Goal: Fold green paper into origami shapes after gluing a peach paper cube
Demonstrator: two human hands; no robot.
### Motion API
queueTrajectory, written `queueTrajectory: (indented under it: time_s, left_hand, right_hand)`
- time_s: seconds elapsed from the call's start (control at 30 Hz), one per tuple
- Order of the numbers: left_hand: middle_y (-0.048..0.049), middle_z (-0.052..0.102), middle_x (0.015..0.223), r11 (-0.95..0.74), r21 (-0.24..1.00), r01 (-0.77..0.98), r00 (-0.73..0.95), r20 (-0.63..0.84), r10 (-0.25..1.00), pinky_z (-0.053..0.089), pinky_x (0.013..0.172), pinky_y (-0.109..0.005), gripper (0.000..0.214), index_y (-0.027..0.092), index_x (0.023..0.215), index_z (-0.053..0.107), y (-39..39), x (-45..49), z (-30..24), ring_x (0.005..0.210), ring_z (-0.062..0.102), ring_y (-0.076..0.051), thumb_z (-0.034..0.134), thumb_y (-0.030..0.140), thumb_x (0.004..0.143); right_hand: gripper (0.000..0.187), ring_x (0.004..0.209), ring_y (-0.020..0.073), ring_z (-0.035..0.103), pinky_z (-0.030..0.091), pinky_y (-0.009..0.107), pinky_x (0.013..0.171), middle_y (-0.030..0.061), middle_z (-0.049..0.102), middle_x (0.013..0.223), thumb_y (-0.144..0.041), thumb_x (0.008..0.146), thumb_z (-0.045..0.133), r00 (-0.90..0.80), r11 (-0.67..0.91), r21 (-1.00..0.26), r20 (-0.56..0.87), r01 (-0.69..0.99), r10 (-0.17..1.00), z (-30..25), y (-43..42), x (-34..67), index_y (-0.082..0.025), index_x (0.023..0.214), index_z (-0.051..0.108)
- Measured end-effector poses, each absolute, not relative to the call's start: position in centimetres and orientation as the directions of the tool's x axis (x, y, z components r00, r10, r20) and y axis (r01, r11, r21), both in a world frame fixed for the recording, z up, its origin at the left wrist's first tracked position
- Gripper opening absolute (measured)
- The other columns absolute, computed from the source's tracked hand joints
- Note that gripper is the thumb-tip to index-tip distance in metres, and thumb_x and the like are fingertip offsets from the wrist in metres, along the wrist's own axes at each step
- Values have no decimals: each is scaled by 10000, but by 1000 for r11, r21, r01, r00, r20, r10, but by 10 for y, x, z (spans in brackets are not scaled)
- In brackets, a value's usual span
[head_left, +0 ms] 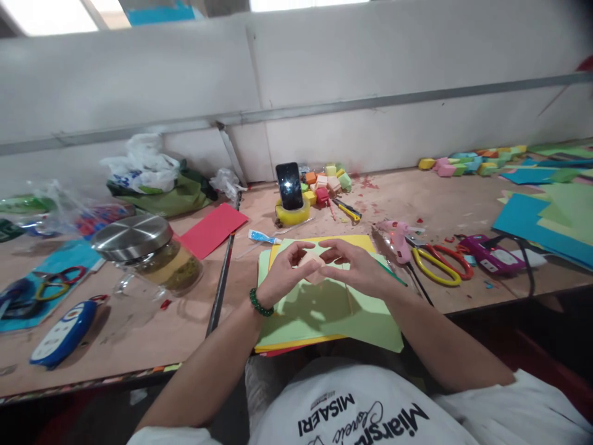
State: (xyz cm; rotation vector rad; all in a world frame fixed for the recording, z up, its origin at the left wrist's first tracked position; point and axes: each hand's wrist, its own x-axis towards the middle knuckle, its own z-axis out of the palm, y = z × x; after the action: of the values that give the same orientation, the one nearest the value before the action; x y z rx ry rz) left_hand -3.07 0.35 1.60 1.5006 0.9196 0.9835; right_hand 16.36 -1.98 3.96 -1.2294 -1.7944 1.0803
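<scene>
Between my two hands is a small peach-coloured folded paper cube [313, 267], lifted over a stack of green and yellow paper sheets [301, 324]. My left hand [288, 267], with a green bead bracelet [260, 303] at the wrist, grips the cube from the left, thumb on its near face. From the other side my right hand [354, 267] closes on it too, with curled fingers and the thumb against it. Part of the cube is hidden behind the fingers.
Behind the paper, a phone [290, 185] leans in a yellow tape roll [293, 213] beside a pile of paper cubes [323, 184]. A pink glue gun [398, 238] and yellow-handled scissors [435, 266] lie right. A glass jar [173, 266] lies left.
</scene>
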Motion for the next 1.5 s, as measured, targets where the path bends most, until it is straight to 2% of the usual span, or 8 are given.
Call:
queueTrajectory:
  time_s: [0.23, 0.47, 0.6, 0.73, 0.83, 1.0, 1.23, 1.5]
  left_hand:
    - [-75, 582, 1094, -79, 997, -19, 349, 81, 934, 506, 710, -283, 818, 212, 1318, 484, 6, -30, 10, 884, 595, -176, 838, 458, 623]
    - [-26, 623, 883, -188, 976, 112, 358, 137, 924, 467, 605, -236, 754, 180, 1332, 482, 7, -29, 7, 773, 596, -156, 796, 352, 669]
    - [-8, 596, 869, -336, 904, 264, 390, 219, 894, 416, 570, -212, 761, 210, 1379, 440, 3, -28, 7, 739, 560, -132, 753, 319, 694]
    - [-52, 588, 1052, -399, 884, 243, 421, 275, 865, 453, 623, -241, 852, 244, 1429, 380, 2, -29, 8, 758, 543, -125, 765, 369, 679]
    - [-73, 536, 1163, -384, 903, 192, 338, 307, 890, 465, 630, -245, 748, 248, 1405, 408, 6, -33, 5, 763, 530, -113, 700, 429, 741]
    - [-44, 545, 1056, -332, 930, 159, 140, 312, 940, 455, 615, -229, 562, 211, 1312, 467, 16, -39, -5, 764, 507, -115, 606, 434, 816]
    - [-34, 556, 955, -253, 956, 150, 85, 242, 967, 446, 548, -207, 472, 195, 1199, 537, 18, -38, -14, 729, 505, -118, 626, 443, 808]
    - [-44, 579, 940, -232, 959, 165, 77, 222, 972, 445, 557, -221, 468, 196, 1181, 578, 17, -38, -17, 715, 503, -120, 657, 438, 788]
  right_hand:
    - [459, 934, 221, 700, 541, 403, 853, 90, 734, 1020, -419, 770, 678, -206, 227, -945, 180, 237, 962, 25, -13, 161, -195, 1154, 562]
    - [452, 1140, 240, 630, 502, 416, 932, 101, 675, 1213, -398, 787, 684, -258, 320, -880, 238, 349, 936, 25, -16, 166, -226, 1190, 575]
    - [550, 1058, 234, 649, 520, 377, 826, 91, 700, 1141, -389, 738, 745, -253, 358, -821, 268, 445, 930, 28, -17, 168, -231, 1234, 569]
    - [492, 895, 193, 650, 513, 341, 746, 66, 725, 1034, -374, 775, 707, -261, 381, -772, 284, 508, 923, 27, -20, 170, -218, 1225, 584]
    - [474, 735, 151, 624, 516, 319, 673, 51, 714, 981, -350, 784, 673, -246, 359, -784, 267, 507, 932, 26, -25, 178, -197, 1222, 573]
    - [437, 675, 133, 618, 542, 305, 646, 42, 681, 944, -348, 793, 626, -251, 363, -788, 270, 497, 930, 46, -32, 206, -200, 1203, 585]
    - [278, 633, 142, 602, 497, 268, 590, 25, 680, 778, -359, 776, 634, -340, 467, -651, 322, 599, 884, 115, 19, 244, -195, 994, 683]
    - [222, 725, 134, 617, 448, 222, 597, 80, 717, 906, -207, 815, 660, -138, 162, -503, 86, 849, 987, 134, 173, 224, -101, 1008, 688]
